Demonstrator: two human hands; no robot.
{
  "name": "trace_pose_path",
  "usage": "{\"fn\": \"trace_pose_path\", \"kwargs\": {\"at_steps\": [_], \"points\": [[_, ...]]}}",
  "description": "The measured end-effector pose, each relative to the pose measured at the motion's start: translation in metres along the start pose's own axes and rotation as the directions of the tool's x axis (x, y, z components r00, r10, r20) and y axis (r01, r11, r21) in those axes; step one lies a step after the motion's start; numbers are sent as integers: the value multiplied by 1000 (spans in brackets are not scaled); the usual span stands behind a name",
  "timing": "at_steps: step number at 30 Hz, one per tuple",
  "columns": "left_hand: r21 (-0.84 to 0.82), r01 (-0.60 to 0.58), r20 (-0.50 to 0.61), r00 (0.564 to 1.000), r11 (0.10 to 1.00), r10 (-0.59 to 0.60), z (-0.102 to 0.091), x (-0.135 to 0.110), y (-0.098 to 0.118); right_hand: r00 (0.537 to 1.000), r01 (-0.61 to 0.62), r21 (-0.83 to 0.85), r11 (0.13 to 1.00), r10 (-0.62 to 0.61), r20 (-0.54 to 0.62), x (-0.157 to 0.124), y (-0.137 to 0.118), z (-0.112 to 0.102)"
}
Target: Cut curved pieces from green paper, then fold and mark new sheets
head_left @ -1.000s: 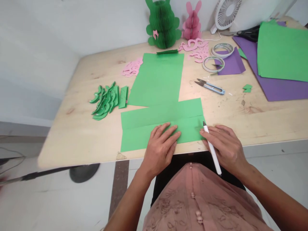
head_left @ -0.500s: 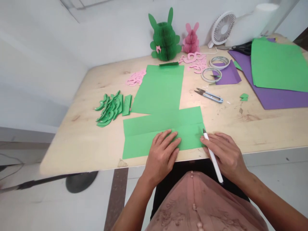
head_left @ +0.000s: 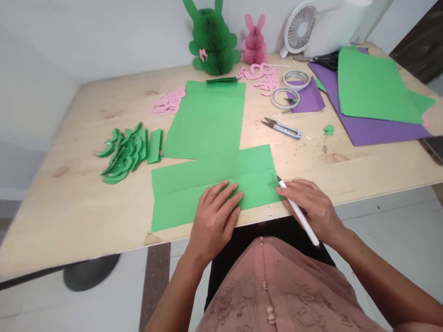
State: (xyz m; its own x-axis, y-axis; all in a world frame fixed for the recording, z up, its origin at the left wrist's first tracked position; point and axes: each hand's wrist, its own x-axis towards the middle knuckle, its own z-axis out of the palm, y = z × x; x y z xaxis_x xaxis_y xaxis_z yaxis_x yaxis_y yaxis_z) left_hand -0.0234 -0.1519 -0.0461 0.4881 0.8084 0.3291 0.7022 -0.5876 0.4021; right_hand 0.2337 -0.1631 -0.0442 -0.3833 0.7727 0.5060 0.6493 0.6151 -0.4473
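A creased strip of green paper (head_left: 180,203) lies along the table's front edge. My left hand (head_left: 216,214) rests on it with its fingers stretched out, holding nothing. At the strip's right end, my right hand (head_left: 311,203) is closed around a white pen (head_left: 299,214), whose dark tip points up and away from me. The right fingertips touch the paper's right edge. Behind the strip lies a larger green sheet (head_left: 211,120), partly overlapped with it. To the left are a pile of cut green paper pieces (head_left: 124,157) and a small folded green piece (head_left: 154,145).
A green honeycomb paper rabbit (head_left: 214,44) and a pink one (head_left: 255,41) stand by the wall, near a white fan (head_left: 300,27). Thread snips (head_left: 284,128), tape rolls (head_left: 296,80), pink cutouts (head_left: 169,101), black-handled scissors (head_left: 327,60) and stacked green sheets (head_left: 374,87) lie around.
The view has shifted, so the table's contents appear further left and slightly higher. Both hands keep nearly the same place on the green strip, and the pen remains in the right hand.
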Motion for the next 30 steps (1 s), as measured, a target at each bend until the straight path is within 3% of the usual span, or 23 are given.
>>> {"fn": "trace_pose_path", "kwargs": {"at_steps": [30], "points": [[12, -16, 7, 1000, 1000, 16, -1, -1, 0, 1000, 19, -40, 999, -19, -2, 4, -3, 0]]}}
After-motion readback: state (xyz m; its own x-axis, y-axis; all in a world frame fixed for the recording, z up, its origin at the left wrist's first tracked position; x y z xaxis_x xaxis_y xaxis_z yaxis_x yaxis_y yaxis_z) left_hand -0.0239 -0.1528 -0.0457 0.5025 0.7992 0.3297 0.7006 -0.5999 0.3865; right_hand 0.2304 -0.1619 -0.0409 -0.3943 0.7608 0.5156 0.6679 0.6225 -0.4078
